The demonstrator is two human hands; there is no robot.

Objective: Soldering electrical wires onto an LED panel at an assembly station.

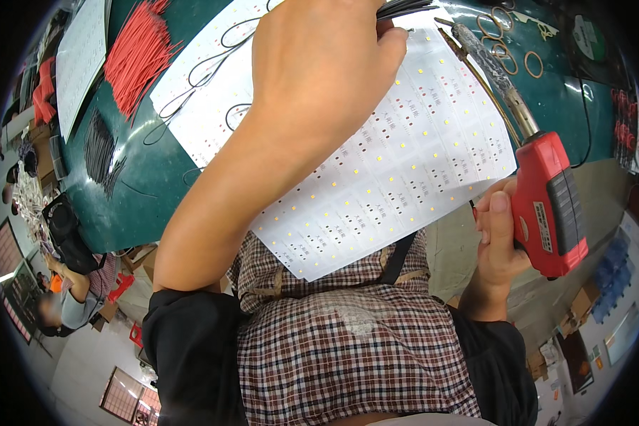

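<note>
A white LED circuit-board panel, dotted with small yellow squares, lies slanted across the table's near edge toward my lap. My left hand reaches over its far part, closed on a bundle of thin black wires; most of its fingers are hidden under the hand. Beside the panel's right corner, my right hand is wrapped round the handle of a red and black soldering gun. Its metal barrel points up and away, with the tip near the panel's far right edge. Loose black wires curl over the panel's left part.
On the green table lie a heap of red wires, a smaller pile of black wires and another white panel. Several tan rings and a solder spool sit far right. Another person is at left.
</note>
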